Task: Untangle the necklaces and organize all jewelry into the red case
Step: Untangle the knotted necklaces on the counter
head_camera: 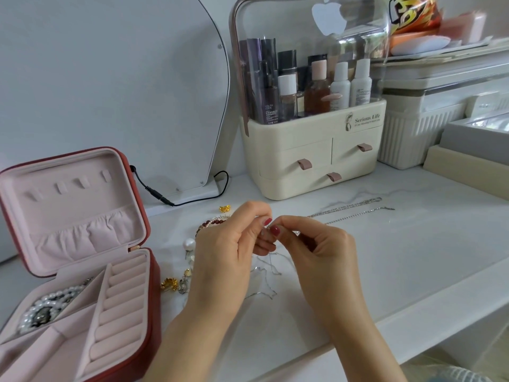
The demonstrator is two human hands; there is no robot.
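My left hand and my right hand meet fingertip to fingertip above the white tabletop, both pinching a thin silver necklace whose fine chain hangs down in loops below them. The red case stands open at the left, pink inside, with a pearl necklace in its front-left compartment. Two silver chains lie stretched out behind my right hand. A dark red bead bracelet, a pearl earring and gold earrings lie left of my left hand.
A cream cosmetics organizer with a clear lid stands behind the hands. A round mirror with a black cable leans at the back left. White boxes sit at the right. The table's front edge runs diagonally at lower right.
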